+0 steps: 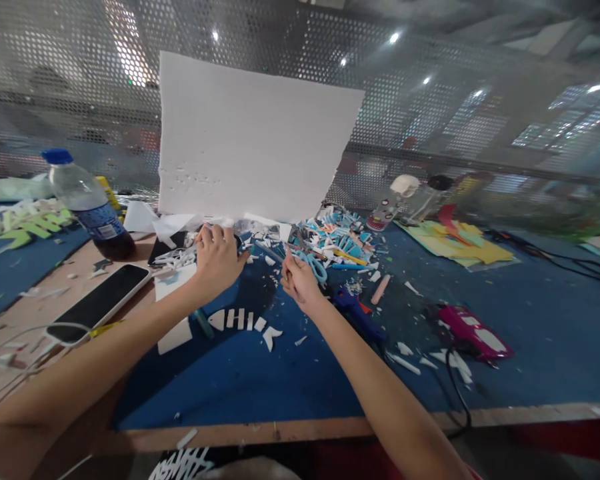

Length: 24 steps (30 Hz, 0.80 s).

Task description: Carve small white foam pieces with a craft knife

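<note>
White-and-blue foam scraps [347, 233] lie heaped, likely for reach. Left hand [217, 259] and right hand [301, 281] curl their fingers, grip unclear.

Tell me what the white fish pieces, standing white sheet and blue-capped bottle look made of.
White fish pieces: foam or card perhaps, matte, without shine.
Standing white sheet: likely matte foam, pitted, ragged-edged.
Blue-capped bottle: apparently glossy clear plastic; dark liquid shows through.

Left: a blue-capped plastic bottle [97, 217], part-filled with dark liquid, standing just beyond a white-edged smartphone [103, 303] lying face up. Far right: a cream-topped clear bottle [384, 212], near stacked yellow and green sheets [483, 249]. Background: a perforated metal panel [265, 40].
</note>
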Available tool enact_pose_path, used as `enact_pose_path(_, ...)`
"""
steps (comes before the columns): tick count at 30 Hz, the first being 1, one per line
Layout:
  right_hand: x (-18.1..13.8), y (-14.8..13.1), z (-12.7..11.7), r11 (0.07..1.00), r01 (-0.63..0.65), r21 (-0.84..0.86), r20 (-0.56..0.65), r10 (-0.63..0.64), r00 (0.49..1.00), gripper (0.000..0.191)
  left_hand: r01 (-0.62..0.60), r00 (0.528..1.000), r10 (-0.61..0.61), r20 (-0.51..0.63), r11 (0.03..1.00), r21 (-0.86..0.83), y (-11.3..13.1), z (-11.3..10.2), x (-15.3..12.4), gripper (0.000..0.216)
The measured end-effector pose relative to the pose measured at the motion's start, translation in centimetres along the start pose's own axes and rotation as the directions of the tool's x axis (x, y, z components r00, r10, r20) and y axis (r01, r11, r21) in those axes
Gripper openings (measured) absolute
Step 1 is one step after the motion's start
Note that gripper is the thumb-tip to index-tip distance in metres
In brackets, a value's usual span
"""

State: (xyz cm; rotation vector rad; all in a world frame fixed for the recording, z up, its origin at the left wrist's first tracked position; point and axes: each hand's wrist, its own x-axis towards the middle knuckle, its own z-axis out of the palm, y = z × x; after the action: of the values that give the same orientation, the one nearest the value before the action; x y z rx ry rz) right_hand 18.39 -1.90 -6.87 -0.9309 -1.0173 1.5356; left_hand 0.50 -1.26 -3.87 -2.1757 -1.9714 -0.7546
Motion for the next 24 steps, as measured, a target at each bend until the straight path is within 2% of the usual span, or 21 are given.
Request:
enact_pose_path(1,0.1,0.0,-0.1,0.999,0.001,0.032,0.001,-0.001,1.000,0.043,0.036,0.999,-0.037,0.010,0.997,0.072,-0.2,0.3,-0.1,0.053)
enact_pose_path(3,0.4,0.0,-0.3,0.995,-0.004,0.098,0.011,0.003,1.000,0.040,0.078,0.990,-0.093,0.103,0.987,0.142,-0.7,1.1,-0.1,0.066)
enact_pose_path(7,1.0,-0.1,-0.5,0.976,-0.040,0.215,0.041,0.032,0.999,0.036,0.056,0.983,-0.086,0.163,0.982,0.180,-1.0,1.7,-0.2,0.058)
enact_pose_path(11,1.4,-0.3,-0.8,0.942,-0.073,0.327,0.075,0.051,0.996,0.033,-0.073,0.983,0.054,0.175,0.992,0.103,0.4,0.9,0.0,0.056)
enact_pose_path(14,1.4,-0.4,-1.0,0.911,-0.087,0.403,0.098,0.051,0.994,0.030,-0.174,0.974,0.169,0.151,0.984,0.026,2.2,1.1,2.0,0.058)
enact_pose_path(18,1.3,-0.2,-1.5,0.875,-0.118,0.470,0.131,0.063,0.989,0.027,-0.231,0.965,0.235,0.116,0.972,-0.046,3.7,3.7,6.8,0.063)
enact_pose_path(20,1.3,-0.1,-1.9,0.860,-0.134,0.492,0.144,0.072,0.987,0.026,-0.298,0.945,0.305,0.119,0.952,-0.076,4.0,5.2,8.5,0.071)
enact_pose_path(22,1.3,0.0,-2.2,0.846,-0.150,0.512,0.159,0.078,0.984,0.026,-0.313,0.940,0.321,0.116,0.946,-0.077,3.8,6.4,9.1,0.072)
enact_pose_path(24,1.3,0.2,-2.3,0.831,-0.169,0.530,0.181,0.084,0.980,0.027,-0.329,0.937,0.335,0.099,0.942,-0.070,3.1,6.8,8.5,0.063)
